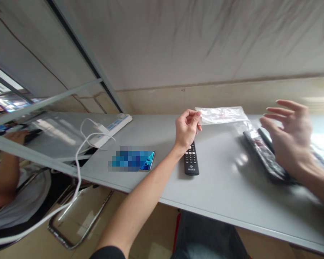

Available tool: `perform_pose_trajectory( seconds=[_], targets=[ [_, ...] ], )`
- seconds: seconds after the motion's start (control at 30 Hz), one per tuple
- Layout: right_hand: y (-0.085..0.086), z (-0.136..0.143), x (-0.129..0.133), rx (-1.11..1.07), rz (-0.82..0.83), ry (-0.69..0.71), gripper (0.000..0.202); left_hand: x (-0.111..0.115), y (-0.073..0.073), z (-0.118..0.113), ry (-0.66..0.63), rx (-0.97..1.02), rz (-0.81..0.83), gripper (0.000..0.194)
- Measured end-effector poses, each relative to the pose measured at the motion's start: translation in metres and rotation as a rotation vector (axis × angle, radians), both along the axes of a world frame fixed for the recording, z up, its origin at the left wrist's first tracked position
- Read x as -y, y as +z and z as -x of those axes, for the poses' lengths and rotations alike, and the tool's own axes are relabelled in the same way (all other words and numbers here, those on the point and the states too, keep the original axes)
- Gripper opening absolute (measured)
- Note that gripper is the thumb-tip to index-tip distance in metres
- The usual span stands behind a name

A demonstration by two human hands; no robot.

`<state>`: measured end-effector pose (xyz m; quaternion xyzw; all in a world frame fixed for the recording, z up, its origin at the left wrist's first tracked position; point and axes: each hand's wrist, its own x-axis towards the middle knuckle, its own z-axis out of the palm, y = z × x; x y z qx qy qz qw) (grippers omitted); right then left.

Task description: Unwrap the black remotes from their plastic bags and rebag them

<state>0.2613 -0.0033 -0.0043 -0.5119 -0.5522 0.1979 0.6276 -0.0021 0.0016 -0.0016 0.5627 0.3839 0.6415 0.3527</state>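
Pinched between the thumb and fingers of my left hand point(188, 126) is one end of a clear plastic bag point(223, 115), which stretches out to the right above the table. Below that hand a black remote control point(191, 162) lies on the table, its upper end hidden by my wrist. My right hand point(291, 133) is raised at the right with its fingers apart, holding nothing, and is slightly blurred. Under and beside it lie several dark remotes in clear plastic bags point(263, 154), partly covered by the hand.
A phone point(148, 160), partly pixelated, lies left on the grey table point(162, 187). Behind it sits a white power strip point(112, 130) with a white cable point(78, 162) hanging over the edge. A metal-framed partition point(78, 43) stands left; beyond it another person's arm point(9, 165) shows.
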Motion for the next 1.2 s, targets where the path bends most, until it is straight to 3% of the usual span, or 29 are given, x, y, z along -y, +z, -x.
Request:
perform_pose_trajectory(
  seconds=[0.13,0.27,0.37,0.57,1.0,1.2],
  targets=[
    [0.005,0.016,0.018,0.192,-0.042,0.167,0.052,0.003,0.004,0.0,-0.071,0.021,0.008,0.04],
    [0.002,0.029,0.03,0.345,-0.024,0.327,0.032,0.009,0.007,-0.002,-0.32,-0.051,0.04,0.049],
    [-0.003,0.033,0.035,0.39,0.021,0.451,0.029,0.015,0.009,-0.007,-0.457,-0.116,0.092,0.058],
    [-0.008,0.03,0.043,0.453,0.101,0.677,0.025,0.021,0.012,-0.011,-0.584,-0.2,0.123,0.061],
    [0.012,0.039,0.049,0.361,0.152,0.609,0.042,0.022,0.011,-0.009,-0.738,-0.228,0.15,0.044],
    [0.003,0.037,0.047,0.27,0.179,0.637,0.032,0.021,0.008,-0.009,-0.712,-0.223,0.106,0.042]
  ],
)
